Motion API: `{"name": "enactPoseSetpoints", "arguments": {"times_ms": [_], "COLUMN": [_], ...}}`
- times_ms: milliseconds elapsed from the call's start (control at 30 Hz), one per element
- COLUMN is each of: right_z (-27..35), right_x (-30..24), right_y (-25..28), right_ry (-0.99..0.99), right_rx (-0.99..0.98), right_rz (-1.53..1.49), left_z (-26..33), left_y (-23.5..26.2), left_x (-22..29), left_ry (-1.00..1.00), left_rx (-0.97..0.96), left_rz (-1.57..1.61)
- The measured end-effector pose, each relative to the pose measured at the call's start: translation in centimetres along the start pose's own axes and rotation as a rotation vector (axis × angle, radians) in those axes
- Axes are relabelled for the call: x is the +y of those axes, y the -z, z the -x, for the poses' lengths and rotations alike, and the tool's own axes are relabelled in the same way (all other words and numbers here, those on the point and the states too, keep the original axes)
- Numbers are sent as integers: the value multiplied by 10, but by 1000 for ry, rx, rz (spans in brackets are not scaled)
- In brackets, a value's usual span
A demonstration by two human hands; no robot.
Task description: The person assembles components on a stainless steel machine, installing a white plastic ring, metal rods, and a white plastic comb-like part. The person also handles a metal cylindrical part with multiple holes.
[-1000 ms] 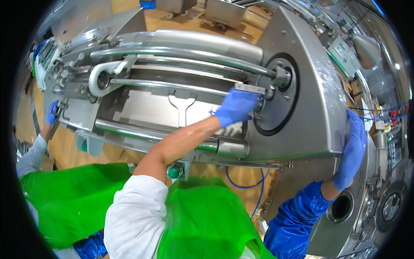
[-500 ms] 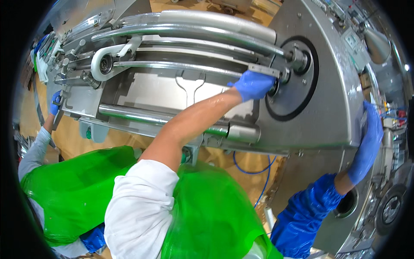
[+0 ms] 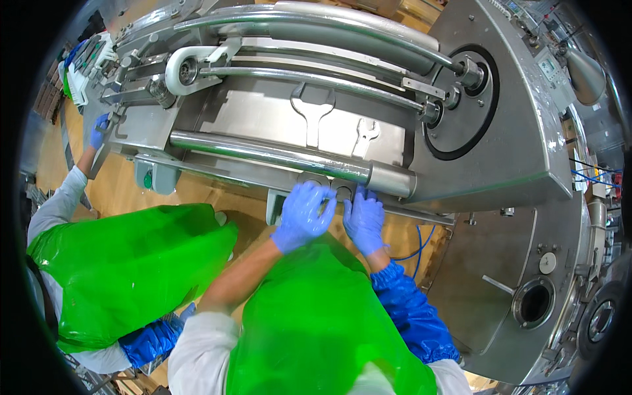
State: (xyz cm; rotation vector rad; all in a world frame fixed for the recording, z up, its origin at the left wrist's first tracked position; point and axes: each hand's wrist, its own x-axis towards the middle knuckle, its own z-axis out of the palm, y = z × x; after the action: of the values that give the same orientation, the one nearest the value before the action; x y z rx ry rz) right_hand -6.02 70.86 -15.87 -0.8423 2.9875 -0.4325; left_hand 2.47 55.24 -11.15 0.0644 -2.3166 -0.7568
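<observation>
My left hand [image 3: 303, 216], in a blue glove, is at the near edge of a steel machine, with thumb and fingers apart. Close to its right, my right hand [image 3: 364, 221], also blue-gloved, reaches to the same edge with fingers stretched forward. Neither visibly holds anything. Rounded metal ends show just beyond my fingertips, partly hidden. Past a thick steel roller [image 3: 270, 155], a large open-ended wrench [image 3: 313, 117] and a smaller wrench [image 3: 365, 137] lie in the machine's flat trough [image 3: 247, 115]; the roller crosses in front of their handles.
Steel bars [image 3: 316, 76] run across the machine to a round plate [image 3: 466, 125] on its right housing. A co-worker in a green apron [image 3: 131, 263] stands at left, a gloved hand [image 3: 99, 130] at the machine's end. A blue hose [image 3: 419, 250] lies below.
My left hand has come back from the bar ends near the round plate to the near edge. My right hand has left the housing's right side and moved in beside it.
</observation>
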Motion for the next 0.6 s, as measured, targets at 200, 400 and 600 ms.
{"name": "enactPoseSetpoints", "arguments": {"times_ms": [200,400,600], "right_z": [-7,75,108], "right_x": [-9,7,-15], "right_y": [15,-11,69], "right_ry": [-253,-240,-201], "right_rx": [-134,-236,-381], "right_rz": [-251,-406,-587], "left_z": [77,69,107], "left_y": [2,-57,-22], "left_x": [-35,-6,-16], "left_ry": [679,786,455], "left_rx": [-380,-758,-841], "left_rz": [504,922,904]}}
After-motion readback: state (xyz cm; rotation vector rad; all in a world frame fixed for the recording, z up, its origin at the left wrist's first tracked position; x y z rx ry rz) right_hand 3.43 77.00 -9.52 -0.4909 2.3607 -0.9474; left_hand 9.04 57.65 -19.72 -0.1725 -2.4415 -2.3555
